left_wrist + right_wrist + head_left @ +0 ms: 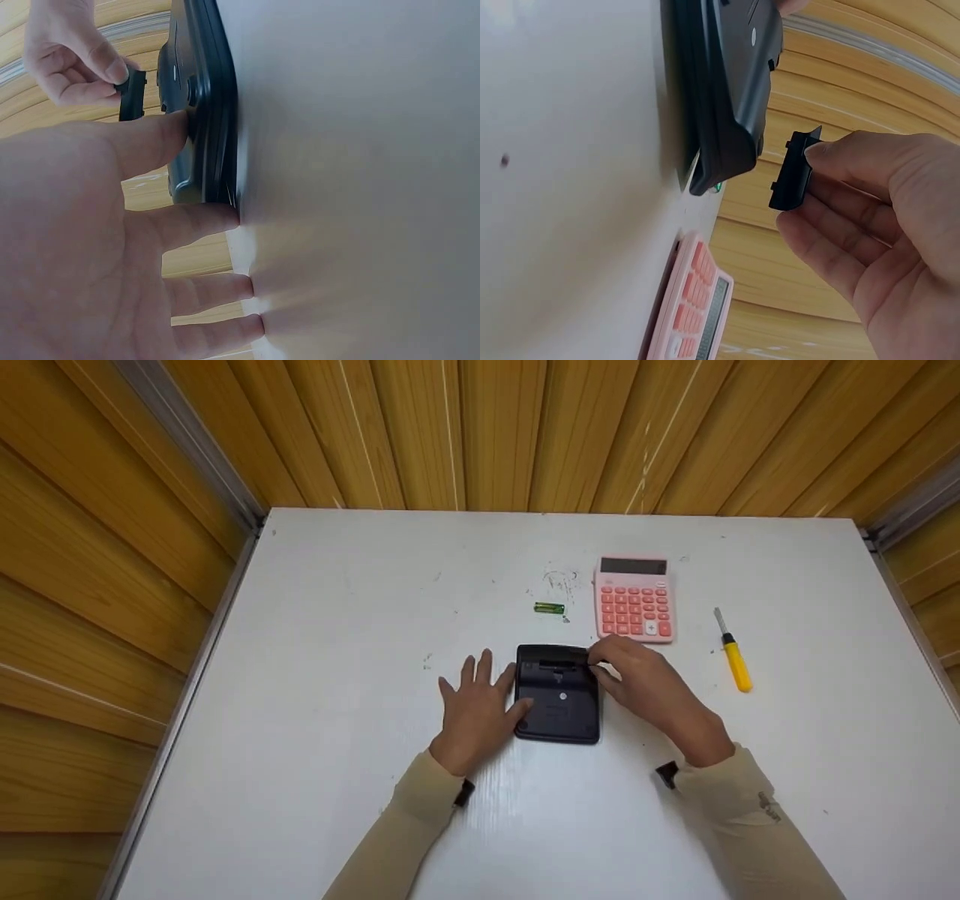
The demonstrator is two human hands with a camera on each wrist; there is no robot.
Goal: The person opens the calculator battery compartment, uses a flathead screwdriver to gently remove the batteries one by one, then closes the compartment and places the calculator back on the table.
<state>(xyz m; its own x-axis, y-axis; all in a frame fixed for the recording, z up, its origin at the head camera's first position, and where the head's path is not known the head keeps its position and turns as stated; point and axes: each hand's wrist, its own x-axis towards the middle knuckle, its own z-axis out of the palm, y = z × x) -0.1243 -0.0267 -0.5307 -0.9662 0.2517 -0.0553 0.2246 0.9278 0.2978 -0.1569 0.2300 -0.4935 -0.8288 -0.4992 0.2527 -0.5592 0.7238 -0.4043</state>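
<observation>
A black calculator (559, 712) lies face down on the white table, its back and battery compartment turned up. My left hand (476, 716) has its fingers spread and straight, with the thumb resting on the calculator's left edge and the index finger beside it. The other left fingertips touch the table in the left wrist view. My right hand (637, 679) pinches a small black battery cover (791, 172) between thumb and fingers. The cover is held above the calculator's back, apart from it, its small tabs showing in the right wrist view.
A green battery (550, 607) lies beyond the black calculator. Behind my right hand is a pink calculator (636, 604), keys up. A yellow-handled screwdriver (736, 664) lies to the right. Wood-patterned panels (495, 435) stand along the table's back and sides.
</observation>
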